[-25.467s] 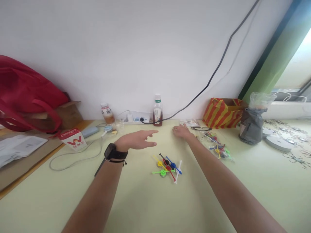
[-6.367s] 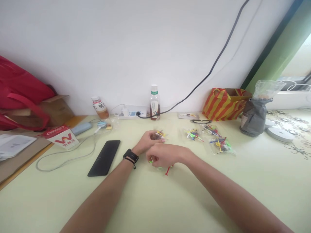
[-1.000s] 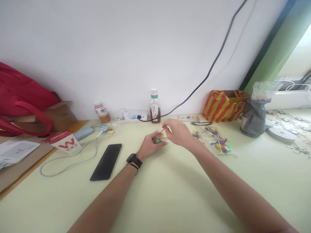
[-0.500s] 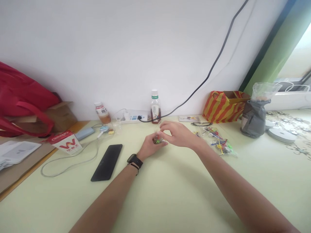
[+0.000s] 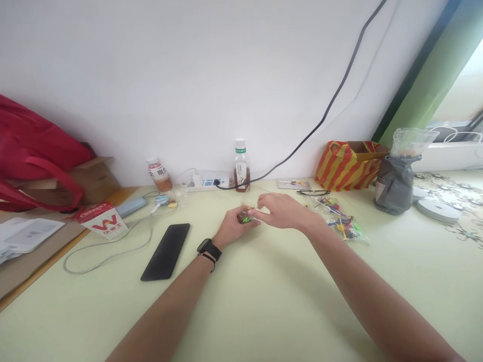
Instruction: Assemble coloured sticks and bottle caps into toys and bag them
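Observation:
My left hand (image 5: 234, 226) is curled round a small clear item with green pieces (image 5: 245, 218) in it, just above or on the pale green table. Whether it is a cup or a bag, I cannot tell. My right hand (image 5: 284, 211) is over its right side, thumb and forefinger pinched close to a small yellow and red bit (image 5: 250, 208). What lies between those fingertips is too small to make out. A black watch (image 5: 210, 248) is on my left wrist. Clear bags of colourful plastic pieces (image 5: 344, 227) lie right of my right hand.
A black phone (image 5: 166, 252) lies left of my left forearm. Behind my hands stand a tea bottle (image 5: 241, 168) and a power strip (image 5: 207, 182) with a black cable. A striped bag (image 5: 349, 167) and a grey bag (image 5: 394, 186) stand at the right, a red-white box (image 5: 102, 220) at the left.
My right hand has moved slightly down and right, its fingertips drawing back from the top of the small clear item. More of the yellow and green pieces now shows. My left hand stays put.

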### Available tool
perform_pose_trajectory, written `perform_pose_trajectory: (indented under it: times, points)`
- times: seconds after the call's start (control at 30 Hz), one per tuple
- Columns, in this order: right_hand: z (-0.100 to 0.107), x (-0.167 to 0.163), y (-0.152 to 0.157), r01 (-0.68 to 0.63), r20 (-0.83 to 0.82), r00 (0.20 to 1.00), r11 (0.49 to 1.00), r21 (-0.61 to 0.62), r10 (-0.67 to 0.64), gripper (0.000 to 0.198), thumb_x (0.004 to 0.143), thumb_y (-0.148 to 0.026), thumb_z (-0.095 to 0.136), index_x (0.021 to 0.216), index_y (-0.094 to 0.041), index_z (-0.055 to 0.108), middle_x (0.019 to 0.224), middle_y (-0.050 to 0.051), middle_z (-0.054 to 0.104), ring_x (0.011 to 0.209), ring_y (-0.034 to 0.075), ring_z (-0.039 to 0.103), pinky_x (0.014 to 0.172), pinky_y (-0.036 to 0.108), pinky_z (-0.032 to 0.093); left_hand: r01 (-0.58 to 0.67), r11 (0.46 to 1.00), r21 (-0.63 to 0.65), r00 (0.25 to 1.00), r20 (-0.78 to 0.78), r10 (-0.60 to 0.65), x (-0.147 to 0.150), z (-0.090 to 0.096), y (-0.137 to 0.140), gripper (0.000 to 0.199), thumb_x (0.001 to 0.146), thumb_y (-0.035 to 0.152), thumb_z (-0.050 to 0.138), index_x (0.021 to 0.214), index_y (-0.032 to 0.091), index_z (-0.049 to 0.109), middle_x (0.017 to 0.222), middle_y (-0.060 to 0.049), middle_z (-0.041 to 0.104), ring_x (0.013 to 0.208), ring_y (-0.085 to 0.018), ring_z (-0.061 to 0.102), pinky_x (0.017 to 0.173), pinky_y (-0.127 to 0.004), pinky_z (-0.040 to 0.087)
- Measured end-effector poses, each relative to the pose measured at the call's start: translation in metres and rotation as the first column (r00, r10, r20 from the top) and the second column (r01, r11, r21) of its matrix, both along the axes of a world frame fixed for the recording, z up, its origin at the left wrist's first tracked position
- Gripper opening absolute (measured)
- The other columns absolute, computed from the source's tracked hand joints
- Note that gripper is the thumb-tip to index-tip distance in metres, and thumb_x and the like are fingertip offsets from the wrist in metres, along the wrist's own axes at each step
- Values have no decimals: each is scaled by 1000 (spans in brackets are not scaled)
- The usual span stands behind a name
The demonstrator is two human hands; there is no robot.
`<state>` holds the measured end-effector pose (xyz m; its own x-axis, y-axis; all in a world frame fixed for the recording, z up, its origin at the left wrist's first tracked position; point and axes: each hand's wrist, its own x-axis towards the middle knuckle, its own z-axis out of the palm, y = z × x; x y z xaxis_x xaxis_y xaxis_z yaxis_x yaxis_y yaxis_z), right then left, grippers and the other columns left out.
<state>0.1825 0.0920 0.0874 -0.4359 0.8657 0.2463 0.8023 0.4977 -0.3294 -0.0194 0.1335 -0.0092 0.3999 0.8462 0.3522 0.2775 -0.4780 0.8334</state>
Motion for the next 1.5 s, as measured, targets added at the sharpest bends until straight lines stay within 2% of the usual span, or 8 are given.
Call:
perform_pose_trajectory:
  times: [0.23, 0.43, 0.63, 1.03, 1.13, 1.3, 1.37, 1.5]
  points:
    - [-2, -1, -1, -14, 39, 999, 998, -58, 16, 28, 97, -47, 63, 84, -24, 73, 82, 7, 72, 83, 25, 67, 71, 31, 42, 34, 999, -30, 999, 21, -33, 1, 5, -5, 41, 77, 47, 83, 103, 16, 75, 89, -4, 73, 73, -16, 59, 66, -27, 44]
    - [8, 8, 3, -42, 4, 999, 997, -59, 43, 26, 101, -37, 55, 91, -24, 75, 84, 5, 73, 75, 20, 63, 66, 29, 38, 113, 993, -43, 993, 50, -111, 0, 26, -5, 50, 83, 50, 78, 124, 22, 73, 117, -9, 75, 101, -24, 69, 85, -32, 52]
    - [19, 13, 3, -26, -103, 994, 998, -53, 21, 41, 104, -42, 46, 78, -20, 70, 73, 2, 68, 64, 16, 56, 60, 28, 35, 70, 996, -50, 986, 158, -62, 4, 25, 1, 53, 98, 60, 53, 111, 16, 80, 101, -10, 76, 95, -25, 70, 84, -36, 55]
    - [38, 6, -16, -122, -275, 958, 982, -141, 80, 55, 108, -54, 30, 92, -23, 72, 86, 4, 73, 79, 22, 65, 67, 31, 45, 47, 999, -25, 956, 290, -37, 21, 60, -16, 54, 95, 65, 57, 97, 15, 80, 89, -8, 76, 79, -21, 68, 67, -30, 52]
    - [37, 4, -15, -106, -306, 948, 993, -49, 86, 43, 106, -53, 39, 98, -24, 70, 93, 3, 73, 78, 19, 65, 67, 29, 44, 23, 998, -66, 940, 341, 1, 20, 62, -14, 56, 94, 66, 59, 102, 15, 80, 93, -9, 77, 83, -22, 70, 70, -31, 55]
    - [27, 1, -5, 241, -531, 844, 939, 247, -77, 34, 100, -52, 53, 115, -22, 59, 100, 5, 70, 61, 13, 54, 66, 29, 44, -102, 967, -233, 830, 515, 212, 10, 73, -3, 62, 89, 69, 64, 118, 16, 76, 97, -12, 79, 90, -24, 74, 75, -33, 58]
    - [18, 2, 3, 229, -506, 856, 953, 197, -100, 35, 100, -54, 51, 106, -22, 62, 97, 4, 71, 61, 13, 55, 66, 29, 43, -115, 953, -279, 784, 564, 259, 5, 80, -1, 61, 86, 69, 68, 117, 17, 75, 99, -12, 79, 91, -24, 74, 73, -32, 58]
    - [-7, 2, 18, -104, -419, 907, 989, -103, 52, 42, 97, -59, 54, 88, -20, 67, 90, 3, 72, 67, 14, 58, 62, 26, 44, -116, 934, -338, 718, 621, 314, -1, 89, 1, 64, 85, 72, 66, 116, 16, 73, 101, -13, 79, 91, -24, 75, 70, -32, 58]
